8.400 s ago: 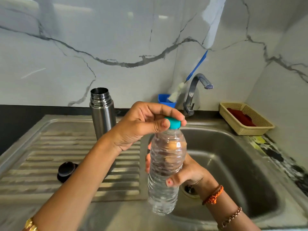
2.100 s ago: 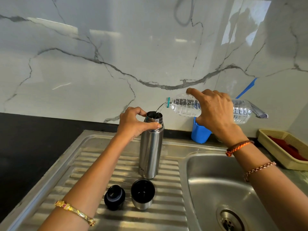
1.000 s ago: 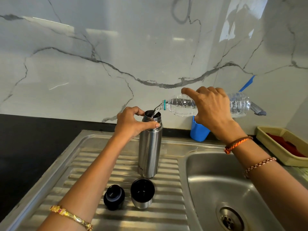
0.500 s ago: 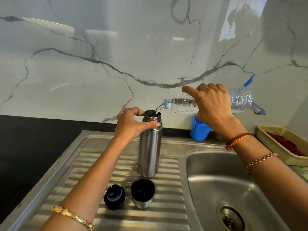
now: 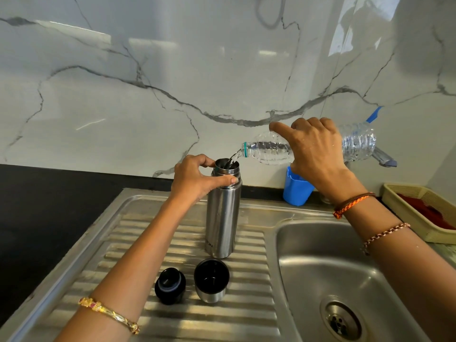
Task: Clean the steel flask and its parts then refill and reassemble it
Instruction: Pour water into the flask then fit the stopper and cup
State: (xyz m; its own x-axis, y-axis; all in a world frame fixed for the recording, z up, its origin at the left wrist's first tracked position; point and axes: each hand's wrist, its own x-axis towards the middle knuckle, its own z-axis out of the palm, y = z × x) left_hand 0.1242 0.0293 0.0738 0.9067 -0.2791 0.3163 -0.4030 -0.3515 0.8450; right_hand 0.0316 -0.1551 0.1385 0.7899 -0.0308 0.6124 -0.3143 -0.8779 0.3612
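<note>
Behind everything rises the marble wall (image 5: 172, 70), white with grey veins, and below it a black counter (image 5: 37, 206) runs off to my left. The steel sink (image 5: 328, 275) fills the lower right, its drain (image 5: 341, 322) near the bottom edge, and its ribbed drainboard (image 5: 172, 317) spreads out to the left of the basin. A beige basket (image 5: 404, 211) with something red in it sits at the far right, and a blue cup (image 5: 296, 191) stands against the wall behind the sink, partly hidden by my right wrist. The flask (image 5: 222, 218) stands upright on the drainboard, open at the top. My left hand (image 5: 195, 181) grips its neck, thumb across the front and fingers curled round the back. My right hand (image 5: 313, 154) is wrapped over the middle of a clear plastic bottle (image 5: 357, 144), which I hold nearly level, mouth pointing left and just above the flask's rim; a thin stream of water (image 5: 233, 159) runs from it into the opening. In front of the flask, on the ribs, the steel cup (image 5: 211, 280) lies tilted with its dark inside facing me, and just to its left sits the black stopper (image 5: 170, 285). The two are close together but I cannot tell whether they touch.
</note>
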